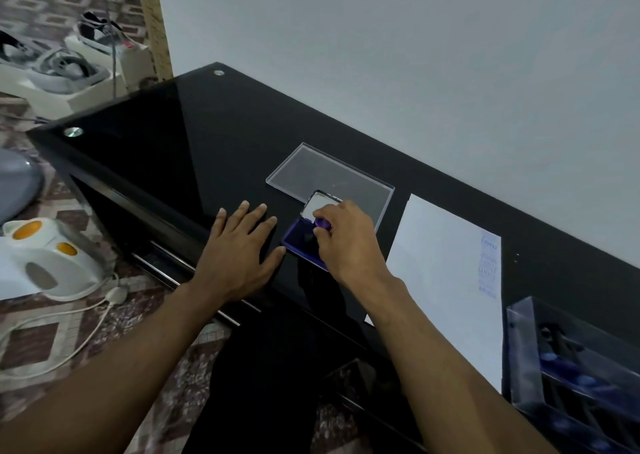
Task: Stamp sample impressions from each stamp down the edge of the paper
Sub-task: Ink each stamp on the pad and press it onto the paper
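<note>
Inking: purple stamp [323, 223] being pinched by curled right hand [346, 235] on ink pad [298, 242] | left hand [242, 245] being rested flat on tabletop [207, 148] | risk: uneven inking, pad sliding unbraced, smudging paper [446, 280] edge.

I've got both bare forearms in view, no sleeves reaching as far as the elbows, no watch, no bracelet at either wrist. The left hand [239, 249] shows no rings, nails cut short and plain. The right hand [346, 242] is ringless too, as far as I can see. Below, between the arms, dark, probably black clothing [263, 384] covers the lap.
</note>
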`<state>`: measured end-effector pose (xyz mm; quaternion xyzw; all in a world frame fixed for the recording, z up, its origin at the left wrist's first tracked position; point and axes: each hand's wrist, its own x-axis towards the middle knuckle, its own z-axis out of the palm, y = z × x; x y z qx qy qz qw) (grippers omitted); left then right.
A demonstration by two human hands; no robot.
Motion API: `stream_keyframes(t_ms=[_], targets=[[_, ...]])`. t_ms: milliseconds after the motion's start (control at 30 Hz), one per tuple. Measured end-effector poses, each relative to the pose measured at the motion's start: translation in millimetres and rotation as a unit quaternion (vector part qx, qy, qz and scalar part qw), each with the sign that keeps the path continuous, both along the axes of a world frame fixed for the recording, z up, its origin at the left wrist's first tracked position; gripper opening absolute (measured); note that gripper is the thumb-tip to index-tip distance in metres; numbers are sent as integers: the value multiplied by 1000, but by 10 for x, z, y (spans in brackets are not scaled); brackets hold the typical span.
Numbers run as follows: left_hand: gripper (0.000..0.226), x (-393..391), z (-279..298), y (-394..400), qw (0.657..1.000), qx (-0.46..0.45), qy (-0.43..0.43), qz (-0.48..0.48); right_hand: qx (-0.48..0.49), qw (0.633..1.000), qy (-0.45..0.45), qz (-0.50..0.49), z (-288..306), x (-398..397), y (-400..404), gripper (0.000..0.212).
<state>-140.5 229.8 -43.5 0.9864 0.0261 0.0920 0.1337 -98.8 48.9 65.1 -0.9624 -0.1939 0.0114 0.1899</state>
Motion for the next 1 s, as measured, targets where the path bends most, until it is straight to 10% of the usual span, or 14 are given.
stream_keyframes(t_ms=[1000], targets=[[74, -1, -105, -11, 999, 25, -31, 14, -73, 996, 40, 34, 178, 69, 17, 35]])
